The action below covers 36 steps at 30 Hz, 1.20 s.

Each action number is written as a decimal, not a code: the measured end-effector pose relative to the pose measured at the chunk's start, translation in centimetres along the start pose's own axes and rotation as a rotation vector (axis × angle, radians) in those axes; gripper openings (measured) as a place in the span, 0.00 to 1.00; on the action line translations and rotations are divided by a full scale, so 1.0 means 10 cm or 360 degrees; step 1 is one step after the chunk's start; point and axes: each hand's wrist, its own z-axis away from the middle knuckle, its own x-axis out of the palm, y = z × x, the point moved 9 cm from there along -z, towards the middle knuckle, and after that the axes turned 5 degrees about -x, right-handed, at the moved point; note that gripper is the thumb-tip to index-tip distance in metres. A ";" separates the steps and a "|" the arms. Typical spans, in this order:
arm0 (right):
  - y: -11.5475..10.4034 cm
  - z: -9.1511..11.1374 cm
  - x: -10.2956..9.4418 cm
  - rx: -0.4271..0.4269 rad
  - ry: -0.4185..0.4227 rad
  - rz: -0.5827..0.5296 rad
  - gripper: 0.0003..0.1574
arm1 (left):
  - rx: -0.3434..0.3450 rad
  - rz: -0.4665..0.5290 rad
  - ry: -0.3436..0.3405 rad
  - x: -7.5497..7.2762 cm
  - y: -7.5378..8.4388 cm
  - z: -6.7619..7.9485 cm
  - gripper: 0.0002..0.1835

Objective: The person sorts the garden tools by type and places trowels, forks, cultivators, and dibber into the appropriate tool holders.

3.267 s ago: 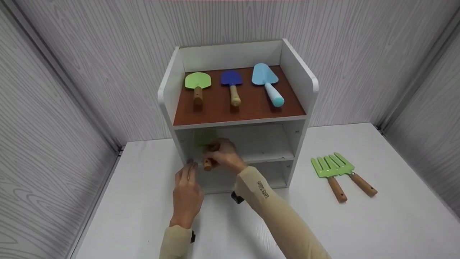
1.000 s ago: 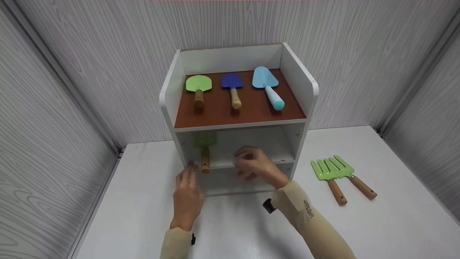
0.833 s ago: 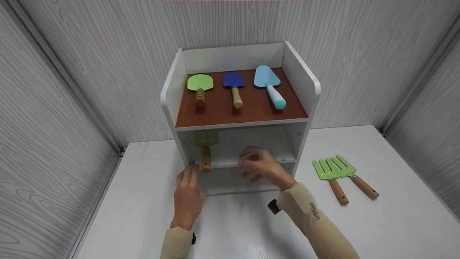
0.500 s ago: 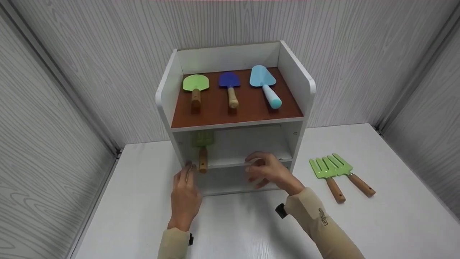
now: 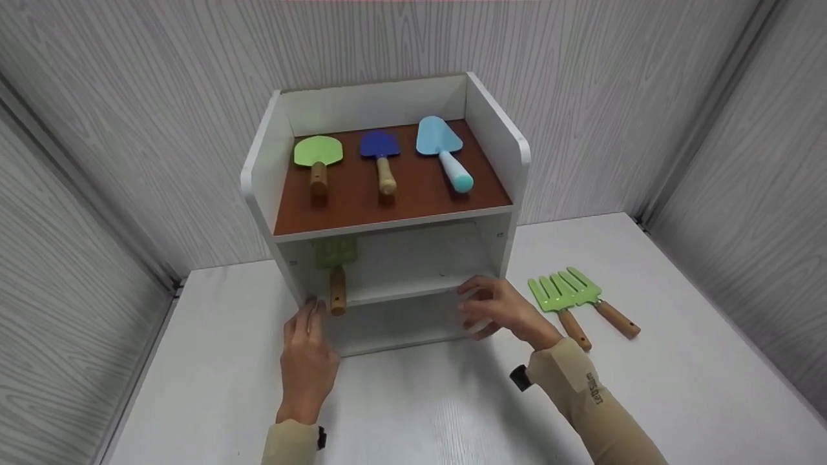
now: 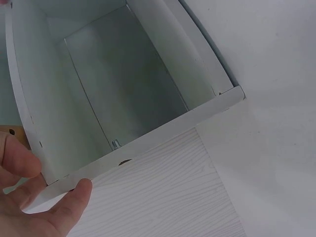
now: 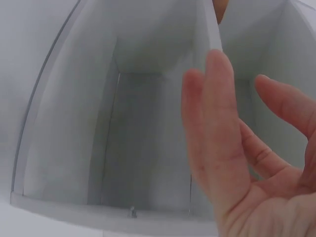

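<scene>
In the head view, a green garden fork (image 5: 337, 290) lies at the left of the middle compartment, its wooden handle jutting past the shelf's front edge. My left hand (image 5: 307, 361) rests its fingertips on the cabinet's (image 5: 393, 223) left front edge, just below that handle. The left wrist view has a finger (image 6: 74, 202) straight against the panel edge. My right hand (image 5: 507, 310) hovers before the cabinet's right side, fingers loosely bent and holding nothing. Two more green garden forks (image 5: 572, 328) (image 5: 617, 318) lie on the table beyond it, their tines overlapping.
On the brown top shelf (image 5: 352, 216) lie a light green trowel (image 5: 318, 152), a dark blue trowel (image 5: 380, 143) and a light blue trowel (image 5: 439, 135). Raised side panels border that shelf. Grey wood-grain walls (image 5: 381, 39) enclose the white table (image 5: 413, 413).
My right hand has let go of the garden fork, leaving it on the middle shelf, and moved right toward the other two. The left hand stays at the cabinet's edge. The head view has shifted slightly.
</scene>
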 end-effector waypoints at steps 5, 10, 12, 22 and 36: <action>0.07 0.03 -0.06 -0.0002 -0.0002 0.0032 0.24 | -0.0003 -0.0012 0.0000 -0.05 -0.02 -0.01 0.30; 0.13 0.06 -0.12 0.0051 0.0024 0.0011 0.25 | 0.0012 -0.0016 -0.0008 -0.07 -0.03 -0.02 0.31; 0.15 0.06 -0.14 0.0064 0.0018 -0.0009 0.26 | 0.0018 -0.0026 0.0006 -0.10 -0.04 -0.02 0.31; 0.21 0.12 -0.29 0.0084 0.0009 0.0003 0.22 | 0.0019 -0.0024 0.0003 -0.06 -0.02 -0.01 0.31; 0.30 0.22 -0.58 0.0169 0.0062 0.0073 0.24 | -0.0015 -0.0017 -0.0041 -0.02 0.00 -0.01 0.30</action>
